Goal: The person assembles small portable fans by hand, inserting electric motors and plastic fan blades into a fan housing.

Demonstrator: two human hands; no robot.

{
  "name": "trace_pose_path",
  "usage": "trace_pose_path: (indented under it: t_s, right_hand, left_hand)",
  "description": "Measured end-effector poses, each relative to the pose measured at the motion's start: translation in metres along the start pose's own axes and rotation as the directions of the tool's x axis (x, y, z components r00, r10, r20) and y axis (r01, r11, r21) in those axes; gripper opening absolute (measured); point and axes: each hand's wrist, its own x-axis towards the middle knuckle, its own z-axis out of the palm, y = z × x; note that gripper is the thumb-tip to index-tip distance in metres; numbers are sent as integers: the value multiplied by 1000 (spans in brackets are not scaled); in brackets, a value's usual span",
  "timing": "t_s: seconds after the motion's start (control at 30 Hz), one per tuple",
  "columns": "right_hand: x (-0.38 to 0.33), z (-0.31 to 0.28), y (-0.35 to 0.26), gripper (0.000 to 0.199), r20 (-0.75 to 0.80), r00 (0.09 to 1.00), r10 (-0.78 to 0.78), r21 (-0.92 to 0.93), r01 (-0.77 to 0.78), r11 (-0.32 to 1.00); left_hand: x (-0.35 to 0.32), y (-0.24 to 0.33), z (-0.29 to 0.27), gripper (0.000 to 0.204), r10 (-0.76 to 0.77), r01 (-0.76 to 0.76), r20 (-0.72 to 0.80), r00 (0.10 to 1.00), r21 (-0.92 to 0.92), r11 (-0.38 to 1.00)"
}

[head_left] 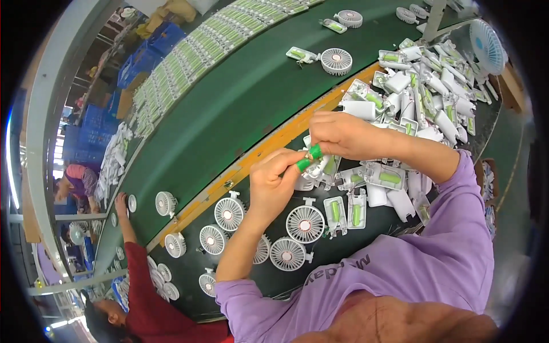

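Note:
My left hand (271, 182) and my right hand (343, 135) meet over the bench, fingertips pinched close together. Green wraps (315, 151) cover the tips of fingers on both hands. Whatever sits between them is too small to make out. Right below the fingertips lie white handle shells with green cells, partly hidden by my hands. Round white fan heads rest near my left forearm, among them one fan head (230, 214) and another fan head (305, 224). Beside these are two opened handle shells (356, 209) holding green cells.
A big heap of white handle shells (400, 103) spreads to my right. Beyond a yellow rail (246, 157) runs a green conveyor belt (229, 123), carrying a fan (336, 62). Rows of green-and-white parts (194, 57) line its far side. A co-worker's red sleeve (137, 274) reaches in at left.

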Motion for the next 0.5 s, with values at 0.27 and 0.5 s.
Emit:
trace_pose_path:
  t_s: [0.27,0.5]
  right_hand:
    - [4,-37,46,19,22,949,315,-72,-313,947]
    - [-81,-142,150,63,-380,770,513,-742,-585,328]
  left_hand:
    - [29,-25,3,10,-332,352,117,936,-275,895]
    - [82,-54,-37,15,-320,217,-269,909,-350,911]
